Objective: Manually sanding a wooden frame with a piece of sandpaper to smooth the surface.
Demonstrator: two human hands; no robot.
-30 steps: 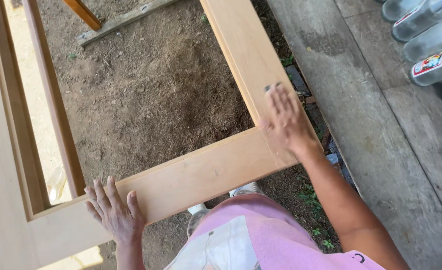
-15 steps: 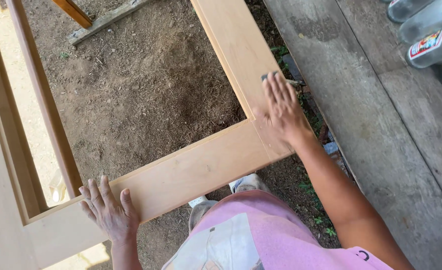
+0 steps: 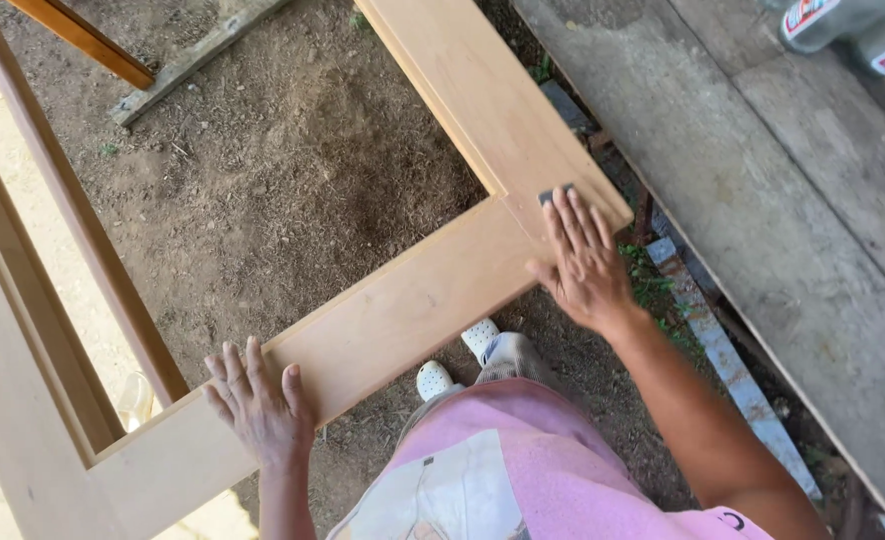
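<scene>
A light wooden frame (image 3: 403,310) with flat rails lies across the view above bare dirt. My right hand (image 3: 583,260) presses flat on a small dark piece of sandpaper (image 3: 555,193) at the frame's near right corner joint; only the paper's far edge shows past my fingertips. My left hand (image 3: 258,400) lies flat, fingers spread, on the near rail toward the left, holding nothing. Below are my pink shirt and white shoes.
A grey weathered plank platform (image 3: 763,200) runs along the right, with clear bottles (image 3: 843,25) lying at its top right. A loose board (image 3: 188,60) and a brown slat (image 3: 83,40) lie on the dirt at top left. More frame rails (image 3: 73,230) stand at the left.
My right hand with the sandpaper has slid back along the right rail to the corner joint. My left hand stays flat on the near rail. The view has shifted.
</scene>
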